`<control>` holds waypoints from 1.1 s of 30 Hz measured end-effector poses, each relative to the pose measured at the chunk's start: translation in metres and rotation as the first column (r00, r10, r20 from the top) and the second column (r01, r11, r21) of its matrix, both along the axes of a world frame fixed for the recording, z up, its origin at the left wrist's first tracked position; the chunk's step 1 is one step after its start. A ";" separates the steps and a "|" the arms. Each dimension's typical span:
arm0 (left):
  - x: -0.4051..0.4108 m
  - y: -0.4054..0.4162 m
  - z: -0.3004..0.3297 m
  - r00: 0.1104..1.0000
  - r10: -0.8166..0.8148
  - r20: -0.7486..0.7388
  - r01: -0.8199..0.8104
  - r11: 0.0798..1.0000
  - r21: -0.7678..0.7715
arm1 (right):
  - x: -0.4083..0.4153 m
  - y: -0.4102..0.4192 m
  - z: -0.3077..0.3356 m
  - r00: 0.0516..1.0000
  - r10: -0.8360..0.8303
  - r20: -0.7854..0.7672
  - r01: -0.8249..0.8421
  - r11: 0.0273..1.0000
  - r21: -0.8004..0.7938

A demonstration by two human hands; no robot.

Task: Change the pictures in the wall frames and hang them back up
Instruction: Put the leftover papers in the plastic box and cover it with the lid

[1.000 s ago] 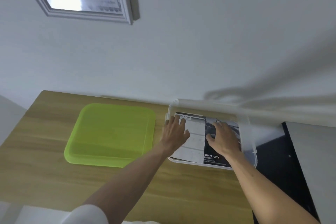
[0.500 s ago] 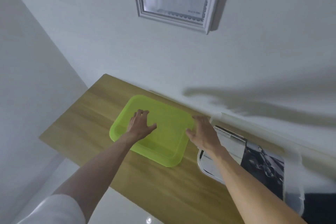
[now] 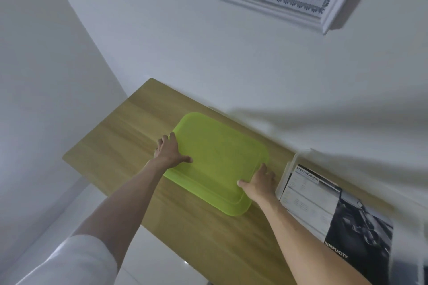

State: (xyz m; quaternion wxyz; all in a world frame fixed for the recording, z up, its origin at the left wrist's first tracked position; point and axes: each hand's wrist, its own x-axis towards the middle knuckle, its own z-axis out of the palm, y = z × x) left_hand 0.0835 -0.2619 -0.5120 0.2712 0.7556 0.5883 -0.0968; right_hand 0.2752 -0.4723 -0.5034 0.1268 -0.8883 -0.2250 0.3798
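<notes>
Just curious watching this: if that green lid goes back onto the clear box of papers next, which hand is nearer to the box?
The right hand: it grips the green lid at the edge facing the clear box. The left hand holds the far edge.

both hands (image 3: 170, 151) moved from box (image 3: 287, 174) onto green lid (image 3: 217, 159)

Dim, cool, even indoor light, broad soft shadows streaking across the wall (image 3: 301, 90), slight motion blur throughout, wide-angle bending at the edges, faint floor (image 3: 185, 262) glare
</notes>
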 end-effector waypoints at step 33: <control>0.039 -0.081 0.057 0.868 -0.039 0.495 0.118 0.985 -0.128 | 0.081 -0.143 0.057 0.858 -0.461 -0.227 0.512 0.728 0.457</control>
